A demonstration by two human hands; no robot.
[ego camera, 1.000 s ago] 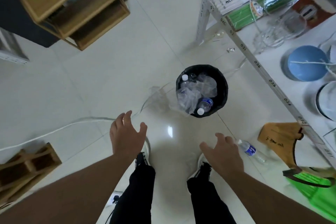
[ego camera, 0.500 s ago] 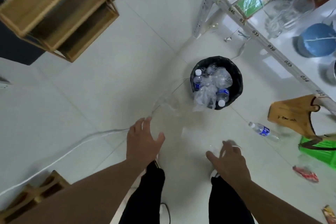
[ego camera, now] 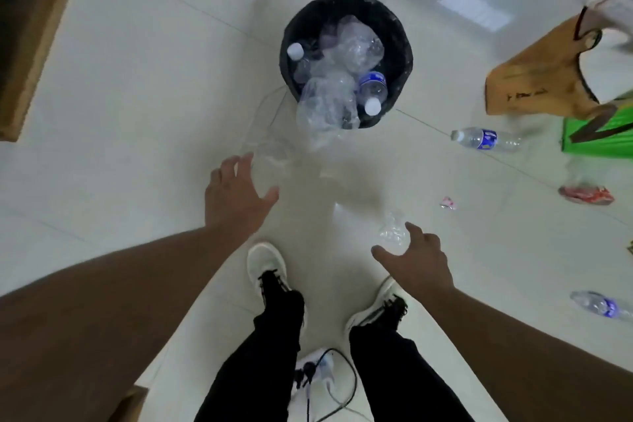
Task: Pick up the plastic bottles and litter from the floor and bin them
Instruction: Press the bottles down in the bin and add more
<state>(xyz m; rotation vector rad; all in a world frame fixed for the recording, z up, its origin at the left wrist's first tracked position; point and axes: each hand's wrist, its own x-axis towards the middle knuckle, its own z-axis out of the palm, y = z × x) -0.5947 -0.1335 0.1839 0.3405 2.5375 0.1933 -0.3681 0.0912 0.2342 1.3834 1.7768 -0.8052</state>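
my two white shoes (ego camera: 265, 264) stand on the pale tiled floor (ego camera: 120, 113), a power strip (ego camera: 317, 368) and its dark cable between my legs. my right hand (ego camera: 419, 262) hangs low with fingers loosely spread, holding nothing; a crumpled clear bottle (ego camera: 394, 233) lies just beyond its fingertips, and whether they touch is hard to tell through the blur. my left hand (ego camera: 236, 195) reaches forward, fingers wide apart and empty, over a faint clear plastic sheet (ego camera: 270, 151) on the floor. a labelled bottle (ego camera: 596, 305) lies near the floor's right edge, with a red wrapper (ego camera: 587, 195) and a small pink scrap (ego camera: 448, 203) farther on. another blue-labelled bottle (ego camera: 486, 140) lies beside a green bag (ego camera: 603, 144) and a brown paper bag (ego camera: 541, 79). ahead, the black bin (ego camera: 397, 34) is heaped with clear bottles (ego camera: 371, 87), one crushed bottle (ego camera: 323, 113) spilling over its near rim. a wooden unit (ego camera: 24, 38) stands at the far left.
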